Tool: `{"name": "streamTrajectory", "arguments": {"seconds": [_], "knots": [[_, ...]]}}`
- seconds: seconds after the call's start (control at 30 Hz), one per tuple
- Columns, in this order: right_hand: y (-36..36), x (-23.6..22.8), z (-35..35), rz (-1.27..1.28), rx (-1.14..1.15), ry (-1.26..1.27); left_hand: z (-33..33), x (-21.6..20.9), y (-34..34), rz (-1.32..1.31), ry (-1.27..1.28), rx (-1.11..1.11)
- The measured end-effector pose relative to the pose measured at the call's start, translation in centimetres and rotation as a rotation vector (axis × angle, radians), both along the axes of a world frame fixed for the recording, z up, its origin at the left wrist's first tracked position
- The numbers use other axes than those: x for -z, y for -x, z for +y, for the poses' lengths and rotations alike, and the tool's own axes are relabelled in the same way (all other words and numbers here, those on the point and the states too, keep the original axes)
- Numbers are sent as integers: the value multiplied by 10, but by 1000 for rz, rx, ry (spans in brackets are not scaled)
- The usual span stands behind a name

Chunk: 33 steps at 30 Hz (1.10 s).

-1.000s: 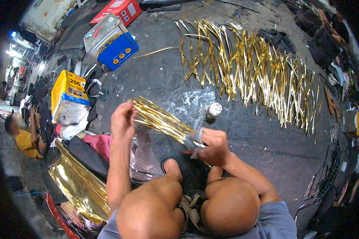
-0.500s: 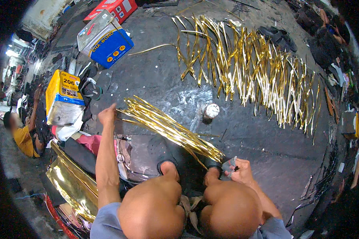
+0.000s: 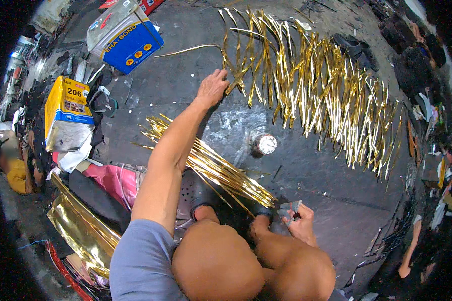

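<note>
since half a second ago the left hand (image 3: 213,88) is reaching out from the near bundle of gold strips (image 3: 211,165) to the spread row of gold strips (image 3: 311,85) on the floor, fingers curling down onto the near end of one, seemingly starting a pick-up that calls for pinching it free. the right hand (image 3: 300,223) is resting by the knee, its grip closed on a small grey tool (image 3: 289,208) at the bundle's end.

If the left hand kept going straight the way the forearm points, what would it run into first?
Most likely the spread of gold strips on the dark floor: the left hand is already at its near edge, fingertips about touching one strip. Depth is hard to judge, so actual contact is uncertain.
</note>
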State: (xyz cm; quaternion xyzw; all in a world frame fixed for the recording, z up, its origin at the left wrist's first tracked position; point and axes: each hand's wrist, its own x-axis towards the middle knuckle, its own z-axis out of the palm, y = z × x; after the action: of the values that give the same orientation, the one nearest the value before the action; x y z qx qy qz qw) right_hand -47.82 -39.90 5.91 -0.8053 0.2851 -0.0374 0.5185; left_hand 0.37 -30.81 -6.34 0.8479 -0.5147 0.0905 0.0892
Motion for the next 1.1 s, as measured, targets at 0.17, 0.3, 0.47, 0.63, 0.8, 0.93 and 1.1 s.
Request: {"name": "streamTrajectory", "arguments": {"seconds": [0.17, 0.3, 0.47, 0.63, 0.8, 0.93, 1.1], "knots": [[24, 15, -8, 46, 41, 83, 3, -11, -22, 10, -175, 164], [22, 10, -13, -8, 27, 80, 85, -84, -30, 211, -590, -181], [1, -6, -32, -98, -49, 192, 182, -220, 12, 763, 219, -284], [-112, -61, -2, -470, -125, 57, 147, -286, 144, 829, 770, -229], [-175, -91, 37, -605, -271, 106, 94, -240, 227, 1230, 924, -334], [-176, -79, 41, -632, -225, 92, 89, -222, 231, 1285, 1046, -450], [-167, -74, 33, -668, -322, 246, 91, -202, 231, 1397, 1074, -515]]}}
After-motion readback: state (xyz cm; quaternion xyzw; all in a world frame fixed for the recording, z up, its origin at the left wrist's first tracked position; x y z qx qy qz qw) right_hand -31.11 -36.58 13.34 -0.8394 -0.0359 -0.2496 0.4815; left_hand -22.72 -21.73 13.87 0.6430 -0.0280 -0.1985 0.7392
